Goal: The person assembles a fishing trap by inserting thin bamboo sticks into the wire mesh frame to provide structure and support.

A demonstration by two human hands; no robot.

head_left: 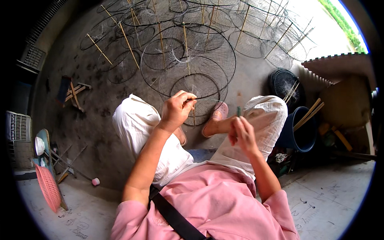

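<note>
My left hand (178, 110) is raised between my knees, thumb and forefinger pinched on a fine thread (209, 99) that stretches toward the right. Above my right thigh, my right hand (243, 135) is closed on a slim green tool (239, 111) that points upward; its brownish tip is blurred, so its exact kind is unclear. In front of my left hand stands a round net trap (195, 80) of dark hoops and fine mesh. Its lower part reaches down between my feet, and part of the near hoop is hidden behind my left hand.
More hoop nets with bamboo sticks (129, 45) spread over the concrete floor ahead. At right are a stack of black hoops (286, 86) and a blue bucket (298, 138) holding sticks. A folding wooden stool (73, 95) and a pink basket (49, 188) are at left.
</note>
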